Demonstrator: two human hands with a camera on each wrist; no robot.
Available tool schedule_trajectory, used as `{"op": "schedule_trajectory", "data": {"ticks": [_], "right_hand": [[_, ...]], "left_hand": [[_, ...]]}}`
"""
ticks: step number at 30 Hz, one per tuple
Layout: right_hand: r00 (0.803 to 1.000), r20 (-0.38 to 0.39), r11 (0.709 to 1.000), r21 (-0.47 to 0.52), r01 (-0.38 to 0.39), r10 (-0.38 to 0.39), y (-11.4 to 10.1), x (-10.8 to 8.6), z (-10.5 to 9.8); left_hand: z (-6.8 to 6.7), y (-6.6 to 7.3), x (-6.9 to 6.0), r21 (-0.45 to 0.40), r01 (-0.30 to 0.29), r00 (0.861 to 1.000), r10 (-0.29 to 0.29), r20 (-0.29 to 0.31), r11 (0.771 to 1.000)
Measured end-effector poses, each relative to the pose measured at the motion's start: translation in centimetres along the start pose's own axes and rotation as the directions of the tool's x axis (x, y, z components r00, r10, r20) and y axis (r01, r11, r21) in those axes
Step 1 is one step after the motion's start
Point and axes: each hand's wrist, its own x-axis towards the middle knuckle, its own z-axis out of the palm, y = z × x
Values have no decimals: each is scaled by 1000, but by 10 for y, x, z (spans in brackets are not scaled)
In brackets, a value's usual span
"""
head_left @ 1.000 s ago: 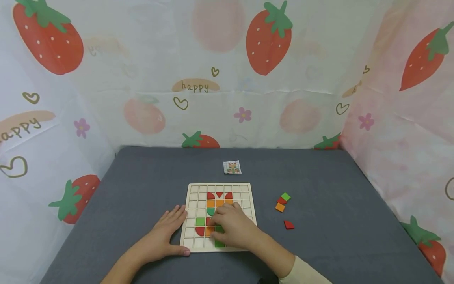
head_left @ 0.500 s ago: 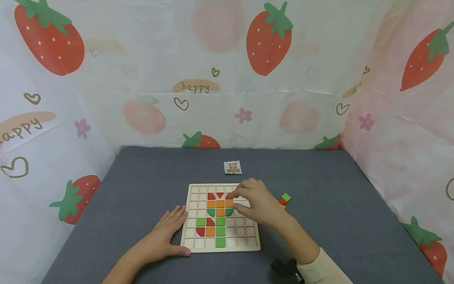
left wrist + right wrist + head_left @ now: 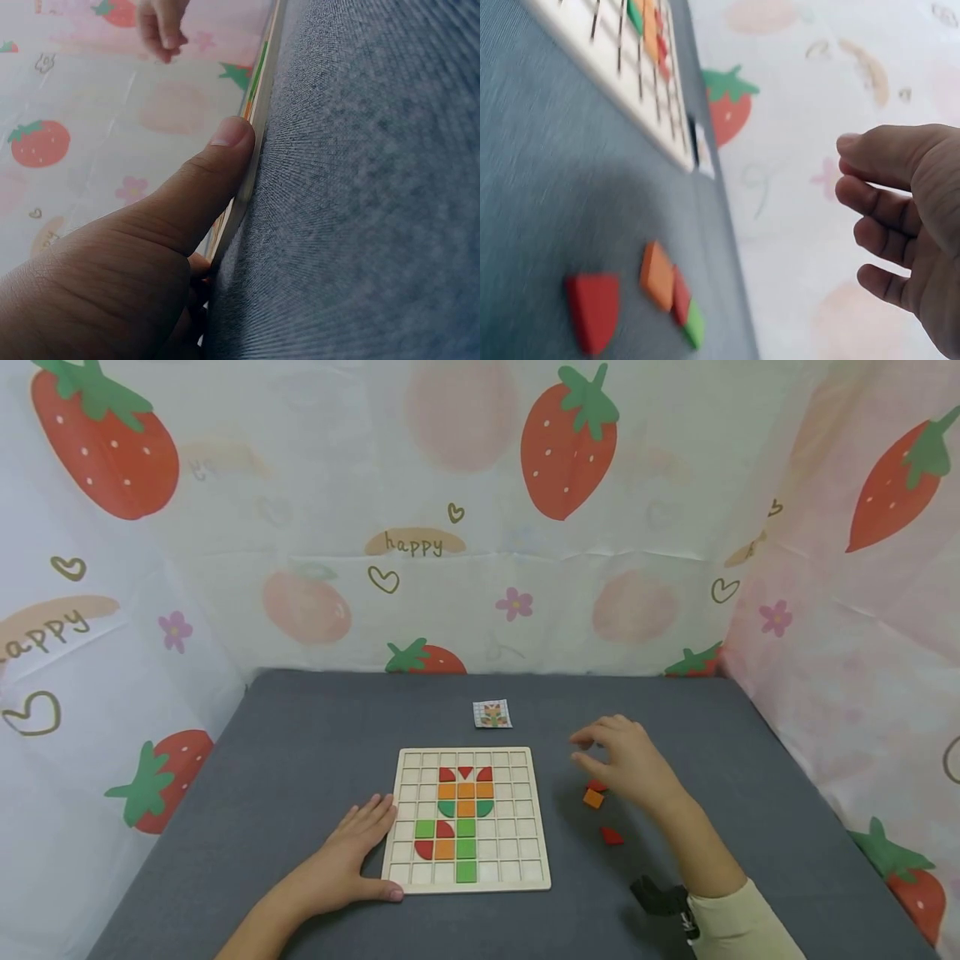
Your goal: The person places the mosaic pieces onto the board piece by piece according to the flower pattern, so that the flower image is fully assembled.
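A wooden grid board (image 3: 517, 852) lies on the table, with red, orange and green tiles set in several squares in a flower-like pattern. My left hand (image 3: 352, 847) rests at its left edge, fingers straight, thumb at the near corner. In the left wrist view the thumb (image 3: 202, 184) touches the board's side. To the right of the board, my right hand (image 3: 630, 764) hovers above loose tiles with fingers loosely bent and nothing in them. Below it lie an orange square tile (image 3: 593, 799) and a red rounded tile (image 3: 612, 836). A green tile (image 3: 694, 324) shows in the right wrist view.
A small printed pattern card (image 3: 492, 714) lies behind the board on the grey tablecloth (image 3: 337, 718). Another red tile (image 3: 680, 296) lies between the orange and green ones. A black device (image 3: 660, 897) sits at the right wrist. Strawberry-print curtains (image 3: 322, 468) enclose the table.
My right hand has moved from the middle of the board rightward and away to above the loose tiles, uncovering the tiles on the board. The left hand stays in place.
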Motion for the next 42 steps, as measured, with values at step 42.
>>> {"op": "schedule_trajectory", "data": {"ticks": [42], "right_hand": [[976, 205, 991, -120, -53, 77, 66, -27, 42]], "left_hand": [[3, -5, 2, -19, 2, 1000, -2, 1, 1000]]}}
